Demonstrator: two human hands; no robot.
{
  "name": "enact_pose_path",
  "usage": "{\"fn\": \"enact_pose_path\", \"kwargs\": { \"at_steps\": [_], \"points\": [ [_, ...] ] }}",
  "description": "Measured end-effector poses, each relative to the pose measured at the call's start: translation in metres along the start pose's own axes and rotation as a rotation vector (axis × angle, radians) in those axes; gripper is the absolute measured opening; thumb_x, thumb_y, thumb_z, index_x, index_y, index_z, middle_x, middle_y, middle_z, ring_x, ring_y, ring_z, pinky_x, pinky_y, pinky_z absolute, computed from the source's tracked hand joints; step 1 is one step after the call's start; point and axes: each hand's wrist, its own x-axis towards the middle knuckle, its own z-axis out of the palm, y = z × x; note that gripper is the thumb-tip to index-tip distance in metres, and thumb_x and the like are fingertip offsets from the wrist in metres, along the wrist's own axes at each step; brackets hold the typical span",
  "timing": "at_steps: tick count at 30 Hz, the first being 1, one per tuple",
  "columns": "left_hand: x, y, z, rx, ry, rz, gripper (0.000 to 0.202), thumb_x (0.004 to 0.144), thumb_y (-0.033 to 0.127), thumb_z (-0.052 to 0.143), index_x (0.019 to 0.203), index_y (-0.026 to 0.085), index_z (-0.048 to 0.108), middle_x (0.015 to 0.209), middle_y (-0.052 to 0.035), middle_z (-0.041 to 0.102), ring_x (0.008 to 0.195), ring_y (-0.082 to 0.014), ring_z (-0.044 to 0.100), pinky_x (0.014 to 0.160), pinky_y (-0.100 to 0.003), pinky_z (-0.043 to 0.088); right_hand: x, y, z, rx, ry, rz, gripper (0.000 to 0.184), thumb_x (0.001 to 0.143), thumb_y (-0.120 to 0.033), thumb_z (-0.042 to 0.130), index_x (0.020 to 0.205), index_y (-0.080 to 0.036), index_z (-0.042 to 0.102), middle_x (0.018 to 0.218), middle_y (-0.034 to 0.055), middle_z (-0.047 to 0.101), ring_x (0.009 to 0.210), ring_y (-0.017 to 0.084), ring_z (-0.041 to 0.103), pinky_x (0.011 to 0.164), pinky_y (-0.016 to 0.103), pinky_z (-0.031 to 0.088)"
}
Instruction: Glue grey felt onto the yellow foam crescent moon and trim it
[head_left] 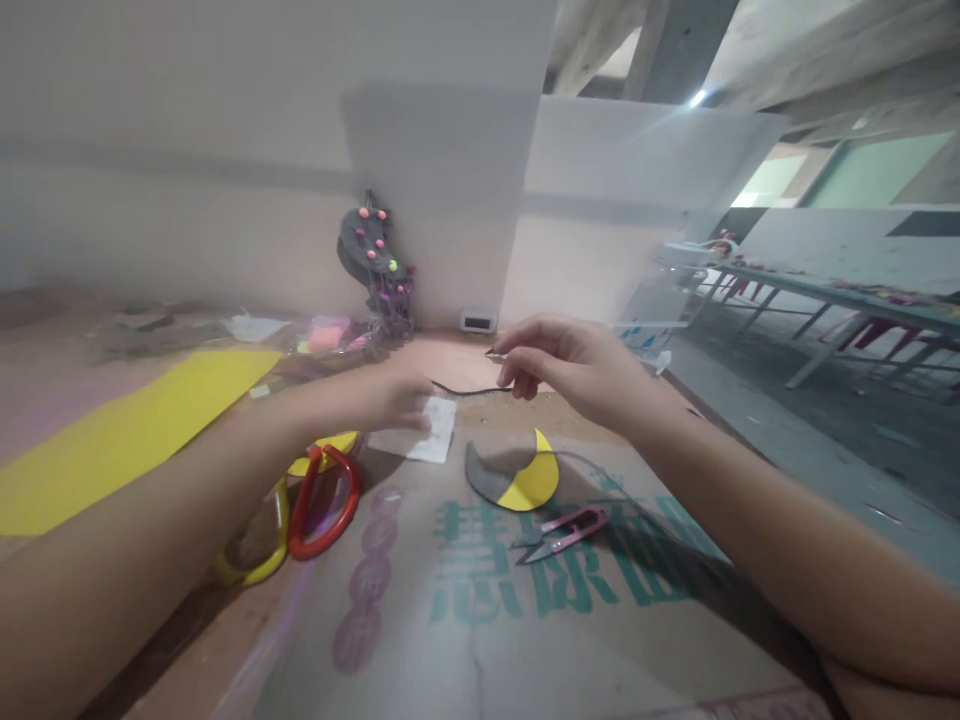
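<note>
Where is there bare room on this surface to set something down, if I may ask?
Bare: the printed sack below the pink snips, right of the red scissors; also the yellow sheet at left. Crowded: around left hand and right hand, with white patch, wire and crescent piece.

So I'm seeing a brown table (247, 620) with a printed woven sack (480, 640) spread over the near part. On the sack are pink snips (562, 532), a grey-and-yellow crescent (517, 478) just beyond, a white slip (424, 435) to its left and a black cord (465, 391) farther back. Red-and-yellow-handled scissors (322, 510) sit at the sack's left edge, yellow sheet (127, 430) far left.
</note>
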Motion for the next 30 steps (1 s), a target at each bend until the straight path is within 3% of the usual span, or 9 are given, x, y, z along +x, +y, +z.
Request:
{"fn": "enact_pose_path", "kwargs": {
  "at_steps": [2, 5, 8, 11, 17, 21, 24, 30],
  "points": [
    [-0.001, 0.015, -0.011, 0.001, -0.057, -0.081, 0.025, 0.081, 0.045, 0.061, 0.092, 0.025, 0.073, 0.08, -0.0021, 0.072, 0.066, -0.0184, 0.062, 0.059, -0.025, 0.043, -0.002, -0.002, 0.003, -0.006, 0.013, -0.003, 0.01, 0.086, -0.025, 0.061, 0.087, -0.016, 0.062, 0.072, 0.0019, 0.07, 0.062, 0.011, 0.062, 0.061, 0.026, 0.052],
    [-0.001, 0.04, -0.022, -0.061, 0.006, -0.125, 0.035, 0.085, 0.048, 0.054, 0.108, 0.026, 0.069, 0.087, -0.0017, 0.073, 0.073, -0.02, 0.065, 0.057, -0.024, 0.043, -0.006, -0.007, 0.007, -0.05, 0.067, -0.047, 0.011, 0.085, -0.026, 0.063, 0.079, -0.017, 0.059, 0.066, 0.0003, 0.068, 0.061, 0.011, 0.063, 0.059, 0.025, 0.051],
    [-0.002, 0.062, -0.023, -0.114, 0.083, -0.133, 0.033, 0.086, 0.047, 0.052, 0.102, 0.024, 0.07, 0.085, -0.001, 0.072, 0.068, -0.0194, 0.063, 0.052, -0.023, 0.04, -0.01, -0.012, 0.007, -0.272, 0.152, -0.178, 0.011, 0.085, -0.028, 0.064, 0.08, -0.018, 0.061, 0.071, 0.001, 0.069, 0.064, 0.013, 0.063, 0.061, 0.025, 0.048],
    [-0.004, 0.074, -0.022, -0.189, 0.128, -0.101, 0.027, 0.087, 0.041, 0.052, 0.097, 0.025, 0.07, 0.087, 0.0014, 0.072, 0.073, -0.0189, 0.064, 0.057, -0.023, 0.043, -0.013, -0.014, 0.004, -0.577, 0.224, -0.347, 0.008, 0.089, -0.025, 0.06, 0.092, -0.02, 0.065, 0.082, 0.0026, 0.072, 0.069, 0.014, 0.064, 0.064, 0.026, 0.046],
    [-0.007, 0.082, -0.019, -0.242, 0.157, -0.064, 0.025, 0.089, 0.038, 0.05, 0.098, 0.024, 0.069, 0.086, 0.0004, 0.071, 0.075, -0.0191, 0.064, 0.059, -0.025, 0.046, -0.012, -0.006, 0.002, -0.767, 0.229, -0.456, 0.016, 0.093, -0.025, 0.054, 0.102, -0.022, 0.066, 0.087, 0.0026, 0.074, 0.074, 0.015, 0.067, 0.065, 0.026, 0.046],
    [-0.008, 0.087, -0.017, -0.127, 0.242, 0.039, 0.022, 0.09, 0.028, 0.049, 0.102, 0.026, 0.067, 0.098, -0.0002, 0.071, 0.087, -0.0191, 0.064, 0.073, -0.028, 0.049, -0.011, -0.001, 0.004, -0.766, 0.258, -0.529, 0.016, 0.093, -0.024, 0.054, 0.099, -0.021, 0.068, 0.096, 0.0038, 0.075, 0.083, 0.017, 0.069, 0.073, 0.027, 0.049],
    [-0.009, 0.09, -0.016, -0.035, 0.295, 0.142, 0.024, 0.088, 0.017, 0.049, 0.104, 0.024, 0.066, 0.109, -0.002, 0.069, 0.099, -0.0188, 0.062, 0.084, -0.028, 0.047, -0.011, -0.002, 0.005, -0.72, 0.267, -0.519, 0.014, 0.092, -0.023, 0.056, 0.097, -0.021, 0.069, 0.094, 0.0028, 0.076, 0.08, 0.015, 0.069, 0.071, 0.024, 0.048],
    [-0.008, 0.092, -0.017, 0.09, 0.242, 0.214, 0.02, 0.087, 0.014, 0.046, 0.081, 0.017, 0.065, 0.093, -0.0044, 0.067, 0.09, -0.0172, 0.061, 0.075, -0.026, 0.046, -0.01, -0.004, 0.003, -0.647, 0.207, -0.395, 0.009, 0.088, -0.019, 0.061, 0.092, -0.021, 0.069, 0.091, 0.0011, 0.075, 0.071, 0.012, 0.066, 0.065, 0.023, 0.046]
  ]
}}
